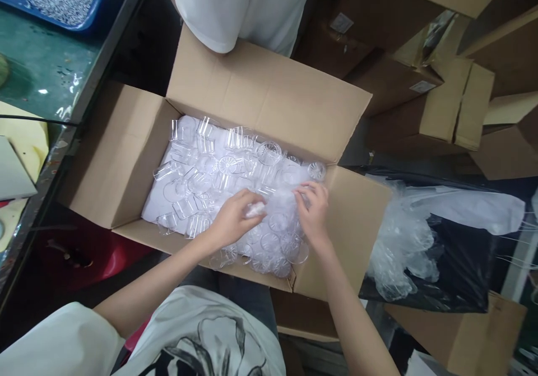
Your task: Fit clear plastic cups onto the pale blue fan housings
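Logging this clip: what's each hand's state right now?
Left hand: closed, holding bunched clear plastic.
Right hand: closed, fingertips pinching clear plastic.

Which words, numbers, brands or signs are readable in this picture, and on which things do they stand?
Nothing can be read here.
Upper white label, on a stacked carton: too small and blurred.
Lower white label, on another carton: also unreadable.
Open box: no writing on visible flaps.

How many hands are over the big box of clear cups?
2: the left hand over the middle of the cardboard box, the right hand nearer its right end. The other person's white sleeve shows, but any hand is hidden.
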The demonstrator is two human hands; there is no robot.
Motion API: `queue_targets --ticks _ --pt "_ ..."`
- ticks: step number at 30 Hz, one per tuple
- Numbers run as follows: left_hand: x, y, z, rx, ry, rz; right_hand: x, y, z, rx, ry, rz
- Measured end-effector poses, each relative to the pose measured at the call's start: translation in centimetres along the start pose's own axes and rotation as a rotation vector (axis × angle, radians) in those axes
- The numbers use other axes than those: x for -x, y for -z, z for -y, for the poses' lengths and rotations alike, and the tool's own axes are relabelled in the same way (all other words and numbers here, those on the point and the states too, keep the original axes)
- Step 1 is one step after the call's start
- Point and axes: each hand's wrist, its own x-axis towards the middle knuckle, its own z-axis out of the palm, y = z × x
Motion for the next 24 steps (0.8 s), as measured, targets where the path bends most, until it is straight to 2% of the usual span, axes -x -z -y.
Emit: queue_targets --ticks 6,9,12,15,18,20,21,24 --pt "-2.4 -3.4 -1.0 -0.12 -0.151 -0.049 1.5 1.0 3.3 -0.229 -0.187 0.02" --pt "-3.4 -3.6 -1.2 -0.092 -0.244 -0.138 1.3 1.0 3.8 -0.266 -0.247 0.052" --pt "-4.2 -1.4 -1.0 0.018 -0.22 -0.377 1.4 0.6 3.5 -0.18 -0.286 0.144" --pt "-4.3 2.3 -0.8 0.094 -0.024 -0.627 2.6 -0.4 3.1 -0.038 -0.27 0.273" --pt "-3.5 5.1 -0.8 0.044 0.092 -0.713 3.8 -1.9 3.1 0.071 -0.23 0.352" --pt "-2.2 5.5 -0.8 -0.056 0.065 -0.625 4.1 -2.7 3.0 0.099 -0.211 0.385" --pt "-1.5 5.2 -0.8 -0.103 0.038 -0.53 4.1 -2.8 3.0 0.098 -0.201 0.398" --pt "0.7 3.2 -0.6 -0.148 0.011 -0.135 3.6 -2.1 2.6 0.041 -0.172 0.409"
